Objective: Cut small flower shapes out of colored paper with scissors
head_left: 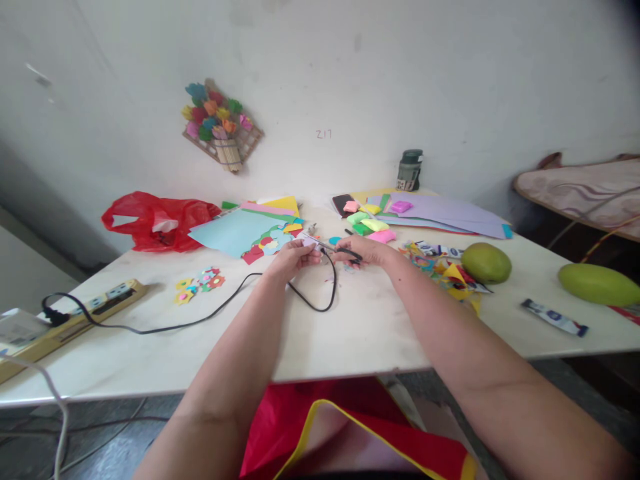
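My left hand (294,258) is closed on a small piece of pale purple paper (311,241). In my right hand (364,253) is a pair of scissors (354,255) with black handles, its blades pointing left at the paper. Whether the blades touch the paper is too small to tell. A black cord (334,293) loops on the table just below both hands; its far end by my fingers is hidden. To the left lie several small paper flowers (203,283). Behind my left hand are more colourful cut paper shapes (265,245).
A power strip (105,303) feeds the cord at left. A red plastic bag (150,217) and coloured paper sheets (230,230) lie behind. At right are packets of clay (377,227), paper scraps (453,277), green fruits (485,263) and a tube (554,317). A bottle (409,171) stands by the wall.
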